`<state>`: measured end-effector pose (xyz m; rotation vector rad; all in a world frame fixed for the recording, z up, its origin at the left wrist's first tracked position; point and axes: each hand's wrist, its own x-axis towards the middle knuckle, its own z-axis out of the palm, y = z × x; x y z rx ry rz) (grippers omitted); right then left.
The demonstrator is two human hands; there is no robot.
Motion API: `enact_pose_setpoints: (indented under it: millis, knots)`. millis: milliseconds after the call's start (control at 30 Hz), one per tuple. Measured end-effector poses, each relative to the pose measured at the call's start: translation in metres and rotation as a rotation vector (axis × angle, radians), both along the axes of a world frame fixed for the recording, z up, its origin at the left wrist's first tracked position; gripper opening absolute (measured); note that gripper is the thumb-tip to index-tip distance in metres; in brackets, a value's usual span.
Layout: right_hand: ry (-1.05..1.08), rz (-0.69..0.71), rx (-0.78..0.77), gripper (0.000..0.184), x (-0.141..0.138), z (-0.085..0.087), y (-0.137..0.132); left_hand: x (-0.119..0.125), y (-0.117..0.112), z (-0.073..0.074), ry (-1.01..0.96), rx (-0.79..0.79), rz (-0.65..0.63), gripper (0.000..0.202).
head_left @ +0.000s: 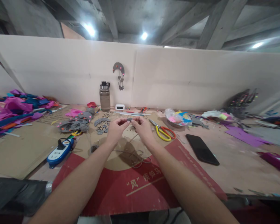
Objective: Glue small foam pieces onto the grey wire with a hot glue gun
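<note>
Both my hands are raised together over the middle of the table. My left hand [116,128] and my right hand [142,127] pinch a small grey felt piece [130,119] between their fingertips. A thin string [133,152] hangs from the hands and lies in loops on the cardboard sheet [135,183] below. Grey felt cutouts [102,125] lie just beyond my left hand. Yellow-and-red-handled scissors [163,131] rest to the right of my right hand.
A black phone [202,149] lies at the right. A blue-white power strip [59,151] sits at the left, by a felt pile with pink dots [77,123]. A water bottle [105,96] and a small clock [119,107] stand by the back wall. Coloured felt scraps [14,109] are heaped far left.
</note>
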<state>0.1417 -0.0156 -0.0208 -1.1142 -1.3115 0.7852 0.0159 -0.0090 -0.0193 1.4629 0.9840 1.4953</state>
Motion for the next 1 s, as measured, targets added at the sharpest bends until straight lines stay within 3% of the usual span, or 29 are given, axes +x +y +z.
enact_pose_setpoints:
  millis: [500, 867, 1000]
  knots:
    - [-0.162, -0.067, 0.04, 0.017, 0.003, 0.01, -0.013, -0.003, 0.001, 0.001, 0.007, -0.043, -0.105, 0.019]
    - [-0.346, -0.174, 0.104, 0.017, 0.004, 0.001, -0.01, -0.004, -0.002, 0.004, 0.286, 0.113, 0.028, 0.013]
    - [-0.347, -0.146, 0.104, 0.016, 0.004, 0.0, -0.011, -0.005, 0.001, 0.002, 0.287, 0.069, 0.011, 0.012]
